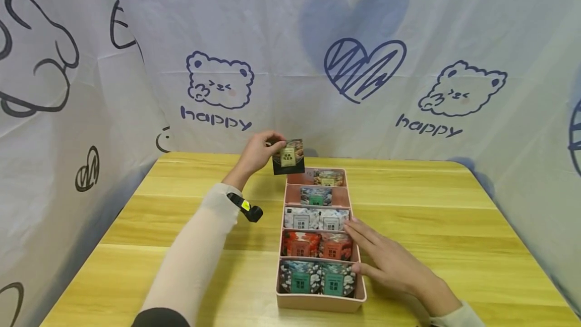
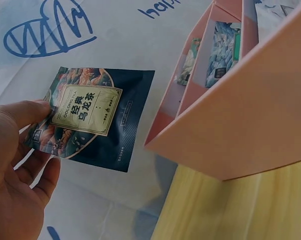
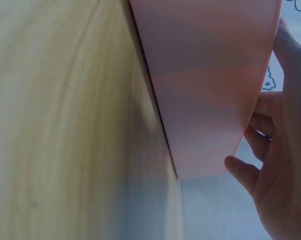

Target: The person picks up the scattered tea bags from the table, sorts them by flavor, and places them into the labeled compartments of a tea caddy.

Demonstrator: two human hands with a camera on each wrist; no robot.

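My left hand (image 1: 260, 155) pinches a dark tea bag sachet (image 1: 290, 159) by its edge, thumb on the front; the left wrist view shows its yellow "Oolong Tea" label. It hangs in the air beside the far left corner of a long pink divided box (image 1: 320, 303). In the far compartment lies one yellow-labelled sachet (image 1: 329, 178), and in the one before it a blue sachet with a green label (image 1: 316, 197). My right hand (image 1: 390, 261) rests on the box's right rim with its fingers extended, touching the edge.
Nearer compartments hold pairs of sachets: white (image 1: 301, 218), red (image 1: 301, 243) and dark green-labelled (image 1: 299, 277). The box stands on a yellow wood-grain table (image 1: 436, 206). Behind the table hangs a pale cloth (image 1: 281, 29) with bear and heart drawings.
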